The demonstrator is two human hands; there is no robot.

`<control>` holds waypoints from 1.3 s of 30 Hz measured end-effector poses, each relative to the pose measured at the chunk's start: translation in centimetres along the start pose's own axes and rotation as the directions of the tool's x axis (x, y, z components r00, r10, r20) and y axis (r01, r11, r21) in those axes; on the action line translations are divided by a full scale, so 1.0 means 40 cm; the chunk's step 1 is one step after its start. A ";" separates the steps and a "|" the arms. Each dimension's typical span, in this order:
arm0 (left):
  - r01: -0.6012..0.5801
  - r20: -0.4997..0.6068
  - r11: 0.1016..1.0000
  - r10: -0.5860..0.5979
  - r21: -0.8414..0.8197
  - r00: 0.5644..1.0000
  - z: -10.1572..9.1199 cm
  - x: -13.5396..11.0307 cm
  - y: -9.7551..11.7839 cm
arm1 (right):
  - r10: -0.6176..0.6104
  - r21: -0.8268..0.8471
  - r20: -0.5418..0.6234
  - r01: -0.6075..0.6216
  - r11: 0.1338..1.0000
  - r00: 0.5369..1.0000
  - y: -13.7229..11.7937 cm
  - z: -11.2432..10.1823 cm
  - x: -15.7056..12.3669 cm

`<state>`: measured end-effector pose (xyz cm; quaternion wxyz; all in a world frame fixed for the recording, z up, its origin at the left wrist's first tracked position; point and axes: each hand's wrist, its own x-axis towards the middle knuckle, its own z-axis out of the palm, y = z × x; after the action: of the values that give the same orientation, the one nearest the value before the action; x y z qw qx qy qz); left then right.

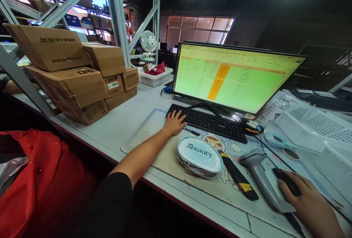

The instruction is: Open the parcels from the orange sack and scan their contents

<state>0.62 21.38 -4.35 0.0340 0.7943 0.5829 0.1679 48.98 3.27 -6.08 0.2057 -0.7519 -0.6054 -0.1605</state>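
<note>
My left hand [175,123] rests with fingers spread on the left end of a black keyboard [211,120]. My right hand [308,197] is wrapped over a black computer mouse [287,181] at the lower right. Between my hands lies an oval pouch [200,155] with a pale blue top reading "beauty". A black and yellow utility knife [239,176] is just right of it, followed by a grey barcode scanner [262,179]. Near my left fingers is a black pen [191,131]. The monitor [233,78] behind the keyboard shows a green spreadsheet with an orange column.
Cardboard boxes [74,84] are stacked on the left beside a metal rack post [119,18]. A white basket [155,77] and a small fan [148,41] stand farther back. White plastic baskets [316,120] and a tape roll [290,154] sit at right. Red cloth [52,179] hangs lower left.
</note>
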 end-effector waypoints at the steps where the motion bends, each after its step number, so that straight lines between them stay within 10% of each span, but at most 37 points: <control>1: -0.005 0.004 1.000 0.005 0.001 1.000 0.000 0.000 0.001 | 0.011 0.043 0.022 -0.012 0.999 1.000 -0.004 -0.002 0.000; 16: -0.023 -0.039 1.000 0.022 -0.017 0.999 0.009 0.001 -0.002 | 0.042 0.231 0.045 -0.052 0.972 0.998 -0.022 -0.010 0.007; 22: -0.073 -0.127 0.994 0.062 -0.082 0.990 -0.081 -0.029 0.044 | 0.024 0.251 0.026 -0.029 0.967 0.999 -0.012 0.000 0.008; 29: -0.169 0.404 0.975 0.215 -0.147 0.889 -0.202 -0.140 0.119 | 0.001 0.204 -0.010 0.001 0.979 1.000 -0.015 0.001 0.002; 34: -0.144 0.466 0.974 0.211 -0.176 0.859 -0.187 -0.134 0.109 | -0.037 0.095 -0.033 0.040 0.995 0.999 -0.067 -0.129 0.046; 39: -0.101 0.416 0.877 0.321 -0.470 0.851 -0.208 -0.136 0.101 | -0.139 0.311 -0.015 0.137 0.941 0.990 -0.292 -0.293 0.051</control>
<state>0.34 13.83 3.28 0.3337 0.8435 0.4107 0.0925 38.12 1.21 6.39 0.3076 -0.6665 -0.6750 -0.0744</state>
